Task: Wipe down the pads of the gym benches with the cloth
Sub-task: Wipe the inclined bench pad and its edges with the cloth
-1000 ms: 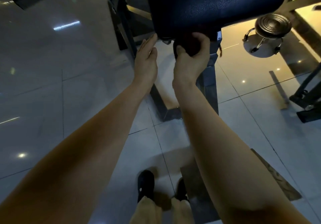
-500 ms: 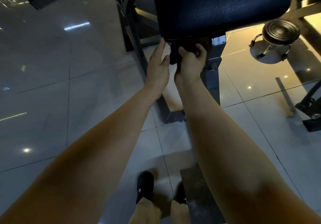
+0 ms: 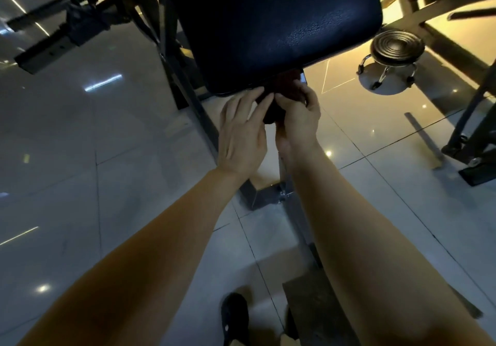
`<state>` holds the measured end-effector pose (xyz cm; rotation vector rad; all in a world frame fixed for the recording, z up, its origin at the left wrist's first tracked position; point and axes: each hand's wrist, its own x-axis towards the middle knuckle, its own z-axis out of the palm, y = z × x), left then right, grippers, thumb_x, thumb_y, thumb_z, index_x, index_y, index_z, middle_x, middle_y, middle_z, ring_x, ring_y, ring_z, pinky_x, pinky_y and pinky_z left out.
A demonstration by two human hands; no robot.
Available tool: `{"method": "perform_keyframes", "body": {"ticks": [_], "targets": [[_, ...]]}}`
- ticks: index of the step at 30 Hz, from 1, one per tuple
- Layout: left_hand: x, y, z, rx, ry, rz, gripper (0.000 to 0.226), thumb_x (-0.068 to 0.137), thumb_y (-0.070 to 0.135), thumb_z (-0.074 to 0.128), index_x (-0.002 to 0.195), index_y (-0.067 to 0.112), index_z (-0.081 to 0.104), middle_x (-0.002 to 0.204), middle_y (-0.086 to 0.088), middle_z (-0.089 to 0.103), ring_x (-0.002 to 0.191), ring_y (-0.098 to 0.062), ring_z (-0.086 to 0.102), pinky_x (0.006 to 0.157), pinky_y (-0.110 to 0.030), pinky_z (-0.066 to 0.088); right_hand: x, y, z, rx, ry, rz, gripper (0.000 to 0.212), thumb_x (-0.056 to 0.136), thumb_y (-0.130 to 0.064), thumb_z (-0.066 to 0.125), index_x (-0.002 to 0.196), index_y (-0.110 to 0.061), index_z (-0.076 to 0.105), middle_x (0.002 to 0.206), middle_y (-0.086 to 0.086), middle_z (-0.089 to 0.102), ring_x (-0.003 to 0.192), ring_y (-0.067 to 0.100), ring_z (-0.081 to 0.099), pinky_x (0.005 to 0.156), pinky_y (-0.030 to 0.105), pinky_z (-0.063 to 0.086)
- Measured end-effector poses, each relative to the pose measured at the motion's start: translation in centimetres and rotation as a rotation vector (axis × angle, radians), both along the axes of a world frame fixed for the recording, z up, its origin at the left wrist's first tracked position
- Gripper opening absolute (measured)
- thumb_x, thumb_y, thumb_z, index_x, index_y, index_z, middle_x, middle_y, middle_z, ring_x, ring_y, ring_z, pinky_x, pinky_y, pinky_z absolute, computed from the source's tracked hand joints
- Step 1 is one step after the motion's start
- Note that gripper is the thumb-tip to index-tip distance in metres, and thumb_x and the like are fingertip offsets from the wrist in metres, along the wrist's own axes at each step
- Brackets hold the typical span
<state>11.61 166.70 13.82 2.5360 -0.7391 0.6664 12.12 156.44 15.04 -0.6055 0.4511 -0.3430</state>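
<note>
A dark blue bench pad (image 3: pixel 273 23) fills the upper middle of the head view, its near edge just above my hands. A dark, bunched cloth (image 3: pixel 279 104) sits right below that edge. My right hand (image 3: pixel 298 120) is closed around the cloth. My left hand (image 3: pixel 241 133) lies beside it, its fingers stretched out with the tips touching the cloth. Much of the cloth is hidden between the two hands.
The bench's metal frame (image 3: pixel 257 198) stands on a glossy tiled floor under my arms. A round stool on castors (image 3: pixel 394 50) is at the right. Dark gym machine frames stand at the far right (image 3: pixel 472 136) and upper left (image 3: pixel 64 39). My shoes (image 3: pixel 234 316) show at the bottom.
Both hands have dropped slightly from the pad's near edge and come together. My left hand moved right onto the cloth that my right hand holds.
</note>
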Motion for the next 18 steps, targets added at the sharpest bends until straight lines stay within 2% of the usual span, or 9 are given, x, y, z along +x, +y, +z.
{"method": "perform_keyframes", "body": {"ticks": [1,2,4,5,9,11,13,16,18], "targets": [[0.2,-0.6,0.1,0.021,-0.025,-0.030,0.053,0.084,0.008,0.038,0.135,0.011,0.053,0.140,-0.009,0.049,0.129,-0.023,0.034,0.112,-0.042,0.031,0.3,-1.0,0.0,-0.006,0.006,-0.071,0.041,0.083,0.015,0.054,0.112,-0.014,0.054,0.124,0.020,0.054,0.115,0.036,0.055,0.096,0.054,0.050],[0.5,-1.1,0.1,0.043,-0.044,-0.052,0.054,0.084,0.007,0.040,0.136,0.011,0.052,0.142,-0.009,0.049,0.131,-0.022,0.033,0.115,-0.042,0.026,0.6,-1.9,0.1,-0.068,0.021,-0.122,0.043,0.083,0.013,0.055,0.116,-0.015,0.054,0.128,0.019,0.052,0.113,0.033,0.055,0.089,0.046,0.055],[1.1,-1.8,0.1,0.092,-0.070,-0.070,0.055,0.084,0.007,0.041,0.138,0.011,0.049,0.143,-0.007,0.047,0.134,-0.022,0.033,0.117,-0.040,0.017,0.7,-2.8,0.3,-0.369,0.045,-0.158,0.047,0.082,0.012,0.057,0.123,-0.011,0.053,0.126,0.016,0.053,0.104,0.019,0.057,0.075,0.022,0.056],[1.3,-2.1,0.2,0.110,-0.083,-0.069,0.055,0.084,0.008,0.042,0.139,0.011,0.049,0.144,-0.007,0.047,0.135,-0.023,0.033,0.118,-0.039,0.014,0.7,-3.1,0.1,-0.545,0.042,-0.156,0.048,0.080,0.013,0.059,0.123,-0.008,0.053,0.122,0.014,0.056,0.102,0.014,0.057,0.073,0.017,0.054],[1.9,-3.5,0.2,0.165,-0.121,-0.045,0.053,0.084,0.005,0.054,0.137,0.009,0.050,0.143,-0.008,0.048,0.136,-0.024,0.034,0.118,-0.040,0.012,0.7,-5.1,-1.1,-1.023,0.106,-0.136,0.049,0.073,0.012,0.059,0.118,-0.009,0.061,0.116,0.007,0.062,0.108,0.015,0.056,0.095,0.030,0.050],[2.2,-4.0,0.2,0.190,-0.126,-0.040,0.053,0.083,0.005,0.054,0.136,0.008,0.051,0.144,-0.009,0.047,0.137,-0.024,0.033,0.118,-0.041,0.012,1.2,-6.2,-1.3,-1.153,0.109,-0.203,0.051,0.069,0.013,0.057,0.117,-0.005,0.060,0.119,0.009,0.058,0.109,0.014,0.052,0.098,0.021,0.042],[2.4,-4.4,0.2,0.217,-0.122,-0.022,0.053,0.084,0.006,0.053,0.137,0.008,0.050,0.146,-0.009,0.044,0.139,-0.024,0.031,0.119,-0.041,0.009,1.5,-6.3,-1.2,-1.217,0.078,-0.236,0.046,0.070,0.012,0.057,0.114,-0.004,0.059,0.119,0.011,0.055,0.105,0.012,0.049,0.091,0.013,0.039],[2.7,-4.9,0.1,0.246,-0.116,0.002,0.051,0.084,0.008,0.053,0.134,0.006,0.052,0.148,-0.009,0.042,0.140,-0.024,0.029,0.119,-0.043,0.009,1.4,-6.2,-2.3,-1.439,0.025,-0.109,0.032,0.078,0.004,0.060,0.108,-0.005,0.059,0.111,0.012,0.059,0.096,0.020,0.054,0.075,0.020,0.037],[2.9,-5.1,-0.1,0.259,-0.110,-0.007,0.052,0.082,0.007,0.056,0.134,0.006,0.052,0.148,-0.009,0.041,0.141,-0.025,0.029,0.119,-0.044,0.010,1.3,-7.2,-2.7,-1.523,0.054,-0.090,0.031,0.078,0.002,0.060,0.108,-0.008,0.060,0.113,0.010,0.060,0.097,0.023,0.056,0.073,0.020,0.032]]}}
